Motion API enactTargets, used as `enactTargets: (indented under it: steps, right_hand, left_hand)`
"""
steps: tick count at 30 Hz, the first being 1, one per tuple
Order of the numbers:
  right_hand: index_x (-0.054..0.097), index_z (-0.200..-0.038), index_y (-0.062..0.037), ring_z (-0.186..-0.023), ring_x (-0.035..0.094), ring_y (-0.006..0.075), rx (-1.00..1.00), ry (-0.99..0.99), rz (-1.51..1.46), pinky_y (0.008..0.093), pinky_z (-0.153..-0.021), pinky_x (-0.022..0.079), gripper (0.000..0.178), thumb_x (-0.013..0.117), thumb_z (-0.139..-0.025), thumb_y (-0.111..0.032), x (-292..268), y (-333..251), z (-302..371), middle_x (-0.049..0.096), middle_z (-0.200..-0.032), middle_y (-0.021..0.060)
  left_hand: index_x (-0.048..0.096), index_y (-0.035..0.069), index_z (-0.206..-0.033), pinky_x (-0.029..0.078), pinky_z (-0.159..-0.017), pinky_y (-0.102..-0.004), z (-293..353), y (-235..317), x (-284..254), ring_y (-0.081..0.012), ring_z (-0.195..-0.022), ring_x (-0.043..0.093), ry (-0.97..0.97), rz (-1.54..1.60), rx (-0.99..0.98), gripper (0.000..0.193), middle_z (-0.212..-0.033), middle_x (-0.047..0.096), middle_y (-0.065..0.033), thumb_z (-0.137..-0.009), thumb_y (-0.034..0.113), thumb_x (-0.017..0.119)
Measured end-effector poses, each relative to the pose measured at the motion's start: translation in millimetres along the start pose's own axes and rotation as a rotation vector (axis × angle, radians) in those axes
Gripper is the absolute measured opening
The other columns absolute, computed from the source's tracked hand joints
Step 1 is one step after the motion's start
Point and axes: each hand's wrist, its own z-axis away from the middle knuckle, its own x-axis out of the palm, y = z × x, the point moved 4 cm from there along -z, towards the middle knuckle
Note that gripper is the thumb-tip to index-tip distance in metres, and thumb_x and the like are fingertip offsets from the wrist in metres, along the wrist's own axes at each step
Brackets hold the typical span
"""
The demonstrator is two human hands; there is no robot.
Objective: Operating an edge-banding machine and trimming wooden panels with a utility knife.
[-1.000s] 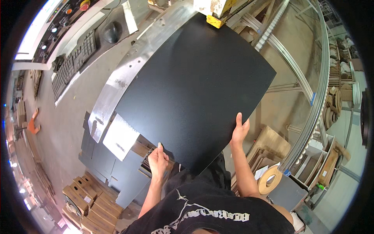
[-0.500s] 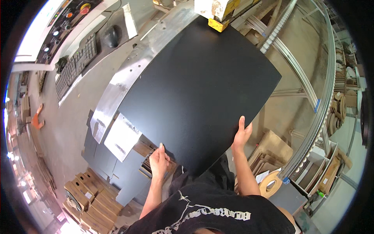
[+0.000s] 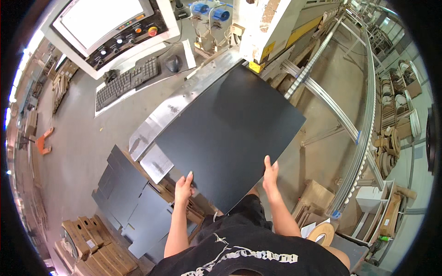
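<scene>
Our grip, left hand [image 3: 183, 189] at seven o'clock and right hand [image 3: 270, 177] at five, holds the central black rectangular panel [image 3: 230, 138]; uneven pressure could skew it, scuffing the ten-o'clock metal plate [image 3: 175, 105].

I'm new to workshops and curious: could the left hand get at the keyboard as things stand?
Probably not: the left hand is at the near-left edge of the black panel, apparently holding it, and the keyboard lies well ahead, beyond the metal plate. The keys themselves look uncovered.
</scene>
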Motion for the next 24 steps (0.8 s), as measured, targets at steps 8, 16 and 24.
enactTargets:
  steps: [8,16,24]
  right_hand:
    - [0.058,-0.1,-0.0004,-0.068,0.061,0.0133,0.345,-0.288,-0.042,0.0282,-0.055,0.051,0.026,0.07,-0.088,-0.02,-3,1,142,0.061,-0.086,0.0057]
    - [0.06,-0.09,0.0038,-0.06,0.068,0.0241,0.234,-0.733,-0.207,0.0328,-0.047,0.056,0.03,0.064,-0.091,-0.026,106,-197,216,0.068,-0.078,0.0162]
    - [0.061,-0.103,0.0003,-0.087,0.068,0.0202,-0.658,-0.814,-0.203,0.0323,-0.079,0.053,0.03,0.055,-0.098,-0.028,190,-271,120,0.07,-0.096,0.0144]
  left_hand:
    - [0.05,0.014,-0.07,0.03,-0.044,-0.02,72,-50,-146,-0.0042,-0.047,0.039,0.108,0.063,0.094,0.041,-0.056,0.044,0.007,-0.094,0.046,0.06]
    - [0.059,0.003,-0.108,0.036,-0.109,-0.0439,191,33,-183,-0.0206,-0.115,0.057,0.71,0.021,0.962,0.032,-0.112,0.065,-0.0121,-0.095,0.032,0.058]
    - [0.066,-0.004,-0.095,0.047,-0.083,-0.0309,146,116,-228,-0.0136,-0.09,0.059,0.946,0.218,1.143,0.052,-0.089,0.064,-0.0046,-0.082,0.045,0.075]
